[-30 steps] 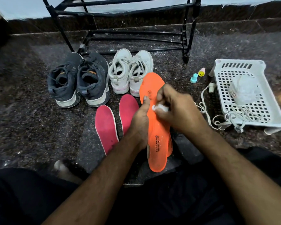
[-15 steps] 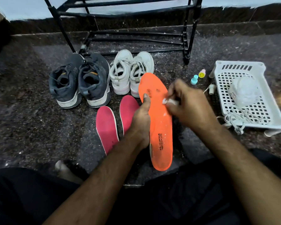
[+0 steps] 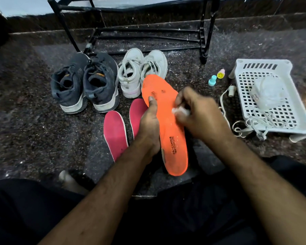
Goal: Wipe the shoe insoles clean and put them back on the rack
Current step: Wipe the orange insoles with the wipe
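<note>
Speckled floor (image 3: 34, 121): left hand (image 3: 149, 128) grips orange insole (image 3: 170, 131); blurred right hand (image 3: 198, 115) pinches white wipe (image 3: 181, 111), mostly hidden.

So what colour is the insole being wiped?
Bright orange insole with black lettering, seen in the head view.

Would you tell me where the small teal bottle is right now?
In the head view, the teal bottle stands on the floor, right of the white sneakers, beside the smiley bottle, left of the white basket.
</note>
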Demonstrator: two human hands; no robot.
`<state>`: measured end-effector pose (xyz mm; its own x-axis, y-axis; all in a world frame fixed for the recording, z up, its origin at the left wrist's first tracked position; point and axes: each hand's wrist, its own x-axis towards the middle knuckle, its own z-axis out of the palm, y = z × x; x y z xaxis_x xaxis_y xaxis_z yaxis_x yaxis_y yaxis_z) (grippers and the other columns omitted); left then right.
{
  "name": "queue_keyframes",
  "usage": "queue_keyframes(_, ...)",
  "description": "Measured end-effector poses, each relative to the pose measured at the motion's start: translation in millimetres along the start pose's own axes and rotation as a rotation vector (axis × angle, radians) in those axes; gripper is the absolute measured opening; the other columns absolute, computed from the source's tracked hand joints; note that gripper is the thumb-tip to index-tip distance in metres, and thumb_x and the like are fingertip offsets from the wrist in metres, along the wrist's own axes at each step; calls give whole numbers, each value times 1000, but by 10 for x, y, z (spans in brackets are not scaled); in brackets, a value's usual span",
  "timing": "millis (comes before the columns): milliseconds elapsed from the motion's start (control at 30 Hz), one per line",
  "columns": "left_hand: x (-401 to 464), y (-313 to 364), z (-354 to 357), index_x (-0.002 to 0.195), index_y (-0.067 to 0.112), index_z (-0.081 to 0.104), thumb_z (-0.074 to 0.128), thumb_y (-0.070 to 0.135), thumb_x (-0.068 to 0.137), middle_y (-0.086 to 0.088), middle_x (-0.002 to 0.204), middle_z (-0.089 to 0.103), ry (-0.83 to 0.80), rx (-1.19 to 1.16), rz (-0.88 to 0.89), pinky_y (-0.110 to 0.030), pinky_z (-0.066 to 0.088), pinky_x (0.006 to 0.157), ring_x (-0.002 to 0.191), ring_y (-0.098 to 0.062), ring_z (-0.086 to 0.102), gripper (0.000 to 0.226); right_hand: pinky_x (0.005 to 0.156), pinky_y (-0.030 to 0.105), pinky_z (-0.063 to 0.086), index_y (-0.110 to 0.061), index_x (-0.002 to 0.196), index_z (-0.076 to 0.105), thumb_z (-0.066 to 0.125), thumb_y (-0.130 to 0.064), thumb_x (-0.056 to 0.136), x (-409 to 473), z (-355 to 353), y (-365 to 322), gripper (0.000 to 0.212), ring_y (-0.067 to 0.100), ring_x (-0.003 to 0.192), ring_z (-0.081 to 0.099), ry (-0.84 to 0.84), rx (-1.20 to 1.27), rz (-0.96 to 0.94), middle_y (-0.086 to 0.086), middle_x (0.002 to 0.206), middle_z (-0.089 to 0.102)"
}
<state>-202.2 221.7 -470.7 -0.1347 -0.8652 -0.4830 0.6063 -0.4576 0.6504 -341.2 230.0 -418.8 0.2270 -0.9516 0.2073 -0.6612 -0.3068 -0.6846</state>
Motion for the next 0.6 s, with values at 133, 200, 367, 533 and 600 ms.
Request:
queue_keyframes(133,37,-35,-25,140,2,52,34,67,97,-26,139,55,48,-20,45,-54,43,109,126,-40,56,80,71,38,52,-24,92,56,74,-13,77,-68,26,-24,26,12,68,60,-58,51,-37,-7,75,64)
queue_keyframes(200,32,5,-33,133,2,57,29,67,98,-24,135,59,44,-53,20,-48,47,104,118,-36,61,79,71,39,52,-24,94,55,72,-13,77,-121,67,-93,27,13,67,60,-129,50,-69,-8,75,64)
queue_keyframes(367,14,-3,-38,135,1,56,28,69,97,-26,134,59,9,-19,7,-54,40,112,125,-40,56,82,66,30,49,-22,91,56,74,-13,78,30,-8,44,25,8,67,58,33,101,11,-7,76,64)
queue_keyframes(533,24,57,-50,127,-2,59,27,71,96,-23,128,63,-14,-73,-14,-50,47,104,118,-38,62,85,68,34,49,-24,93,55,74,-11,77,-98,75,-77,28,11,66,58,-110,51,-60,-7,75,63)
queue_keyframes(600,39,33,-62,139,1,53,33,73,93,-25,137,57,7,-43,-2,-55,39,112,129,-41,54,87,68,34,49,-22,92,55,74,-13,79,-1,15,4,25,10,66,57,12,56,-4,-6,75,64)
